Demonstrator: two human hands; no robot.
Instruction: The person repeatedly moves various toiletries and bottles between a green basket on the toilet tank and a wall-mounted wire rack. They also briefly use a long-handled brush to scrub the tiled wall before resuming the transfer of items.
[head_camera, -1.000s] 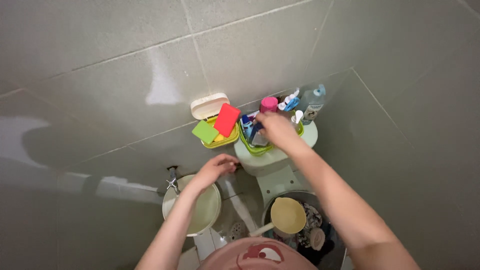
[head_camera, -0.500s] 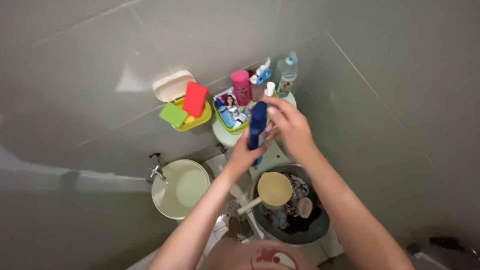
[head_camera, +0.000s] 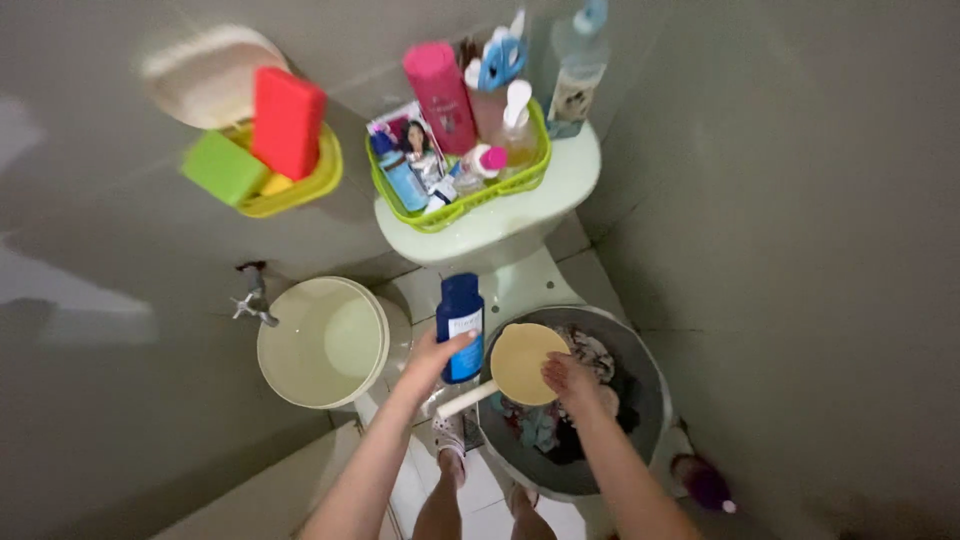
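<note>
My left hand (head_camera: 432, 355) grips the blue bottle (head_camera: 460, 328) upright, just left of the basin (head_camera: 640, 380); half a second ago it was up by the green basket (head_camera: 455, 210). Right hand (head_camera: 570, 377) rests curled at the dipper (head_camera: 520, 362) rim; hold unclear.

Dark blue bottle (head_camera: 460, 326) with pale label; cream-yellow dipper (head_camera: 525, 362); grey basin (head_camera: 640, 385); pale green bucket (head_camera: 320, 342); lime basket (head_camera: 470, 200); pink bottle (head_camera: 440, 84); red sponge (head_camera: 288, 120) beside green sponge (head_camera: 224, 168)
</note>
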